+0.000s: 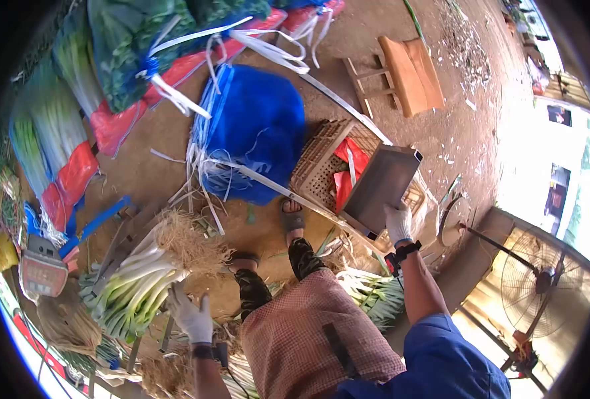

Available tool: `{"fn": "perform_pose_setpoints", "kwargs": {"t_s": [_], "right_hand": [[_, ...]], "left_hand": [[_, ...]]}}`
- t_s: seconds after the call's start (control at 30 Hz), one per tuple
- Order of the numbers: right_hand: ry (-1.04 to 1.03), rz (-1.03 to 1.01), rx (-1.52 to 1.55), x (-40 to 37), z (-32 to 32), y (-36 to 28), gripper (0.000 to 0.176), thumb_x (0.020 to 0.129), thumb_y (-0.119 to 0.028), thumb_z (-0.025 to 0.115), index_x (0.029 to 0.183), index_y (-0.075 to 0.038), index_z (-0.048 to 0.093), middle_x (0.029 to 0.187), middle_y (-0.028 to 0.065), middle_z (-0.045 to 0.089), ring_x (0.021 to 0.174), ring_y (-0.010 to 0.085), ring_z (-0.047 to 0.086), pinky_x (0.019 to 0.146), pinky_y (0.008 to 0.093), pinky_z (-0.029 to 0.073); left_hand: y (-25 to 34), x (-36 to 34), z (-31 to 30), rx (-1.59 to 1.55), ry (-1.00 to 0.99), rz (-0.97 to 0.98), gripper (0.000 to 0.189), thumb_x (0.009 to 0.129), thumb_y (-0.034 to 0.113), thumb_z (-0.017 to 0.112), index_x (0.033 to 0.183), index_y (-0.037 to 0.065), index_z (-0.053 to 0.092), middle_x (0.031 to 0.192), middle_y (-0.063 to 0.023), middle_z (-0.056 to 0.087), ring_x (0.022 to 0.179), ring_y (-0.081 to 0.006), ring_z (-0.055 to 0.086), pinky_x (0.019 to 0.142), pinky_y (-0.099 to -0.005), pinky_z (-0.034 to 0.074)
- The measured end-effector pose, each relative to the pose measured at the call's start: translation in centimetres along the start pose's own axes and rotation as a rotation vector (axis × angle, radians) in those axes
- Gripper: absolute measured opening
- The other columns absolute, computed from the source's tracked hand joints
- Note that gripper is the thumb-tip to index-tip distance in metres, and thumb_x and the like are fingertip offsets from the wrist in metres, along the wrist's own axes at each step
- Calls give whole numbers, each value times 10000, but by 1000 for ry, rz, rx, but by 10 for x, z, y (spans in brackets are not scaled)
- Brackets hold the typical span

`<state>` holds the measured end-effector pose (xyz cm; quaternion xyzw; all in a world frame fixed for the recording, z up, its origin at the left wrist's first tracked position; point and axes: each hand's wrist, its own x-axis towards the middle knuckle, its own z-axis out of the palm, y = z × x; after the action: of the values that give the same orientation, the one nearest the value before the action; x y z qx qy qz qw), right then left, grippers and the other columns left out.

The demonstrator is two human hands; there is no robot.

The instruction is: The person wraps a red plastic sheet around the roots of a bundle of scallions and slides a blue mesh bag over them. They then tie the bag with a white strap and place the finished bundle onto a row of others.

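My left hand (192,318), in a white glove, is open with its fingers apart. It is close beside a large bundle of leeks (132,292), whose shaggy roots (192,243) point away from me. My right hand (398,223), gloved too, grips the near right edge of a dark rectangular metal tray (383,186). The tray is tilted over a brown plastic basket (318,163) and hides part of it. Red plastic (355,163) shows inside the basket.
A weighing display (42,271) stands at the left. Bagged leeks (49,133) line the upper left. Blue sacks (258,126) and white straps lie ahead, with a small wooden stool (408,76) beyond. More leeks (375,292) are by my right leg. A fan (541,282) stands at right.
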<state>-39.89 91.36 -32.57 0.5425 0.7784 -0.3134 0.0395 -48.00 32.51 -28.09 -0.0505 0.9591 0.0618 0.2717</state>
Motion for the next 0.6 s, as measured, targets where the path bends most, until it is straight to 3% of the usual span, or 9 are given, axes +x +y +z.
{"fn": "perform_pose_setpoints", "kwargs": {"t_s": [0.13,0.23,0.27,0.37,0.4,0.5,0.53,0.57,0.6], "right_hand": [[-90,-63,-91,4,-7,4,374,1024,-348,654,1081,5,767,820,97,767,697,211,715,624,343,540],[-404,300,637,10,-28,19,471,1087,-443,564,1158,-11,738,901,111,779,701,192,726,595,313,566],[-416,302,743,9,-30,29,544,1120,-509,473,1213,-25,703,970,113,779,713,185,737,573,320,591],[-366,407,607,23,-24,64,511,1110,-492,514,1213,-31,709,981,107,778,717,179,741,566,322,586],[-288,335,446,24,-11,86,382,1075,-383,597,1137,-35,742,963,126,785,709,232,747,595,341,587],[-352,-396,-665,69,37,214,273,1002,-270,662,1055,-27,773,956,143,789,722,311,747,637,398,594],[-333,-397,-704,57,29,157,213,947,-251,690,999,-82,809,903,139,783,772,353,748,710,454,599],[-434,-373,-567,82,61,241,328,924,-342,738,1165,-123,778,1104,157,771,980,350,746,853,482,598],[-444,-401,-636,76,63,224,350,911,-337,752,1187,-123,763,1141,156,747,1011,351,729,870,484,592]], "left_hand": [[42,-25,14,-65,-167,96,806,926,299,784,1583,17,412,1636,-250,424,1479,-446,450,1218,-519,388],[67,-35,28,-145,-215,174,758,932,336,772,1545,10,467,1566,-259,506,1413,-466,510,1153,-513,450],[74,-38,30,-188,-244,160,745,936,336,766,1539,9,474,1545,-261,527,1398,-466,524,1137,-515,461],[101,-49,32,-269,-302,85,655,945,297,763,1481,-10,546,1428,-258,635,1305,-464,609,1095,-502,494],[106,-52,35,-308,-343,49,623,950,276,757,1463,-19,563,1414,-259,649,1309,-454,614,1104,-493,488],[122,-53,49,-414,-410,-14,523,966,182,729,1424,-35,604,1304,-248,720,1233,-377,696,1051,-438,535],[122,-54,59,-484,-427,-36,513,966,156,726,1426,-36,602,1290,-244,729,1214,-348,712,1030,-420,550],[122,-54,72,-555,-444,-62,506,966,130,722,1428,-37,600,1276,-241,737,1194,-319,728,1010,-403,565],[120,-54,84,-559,-448,-78,500,961,115,732,1422,-33,606,1267,-233,744,1185,-305,734,1006,-394,571]]}}
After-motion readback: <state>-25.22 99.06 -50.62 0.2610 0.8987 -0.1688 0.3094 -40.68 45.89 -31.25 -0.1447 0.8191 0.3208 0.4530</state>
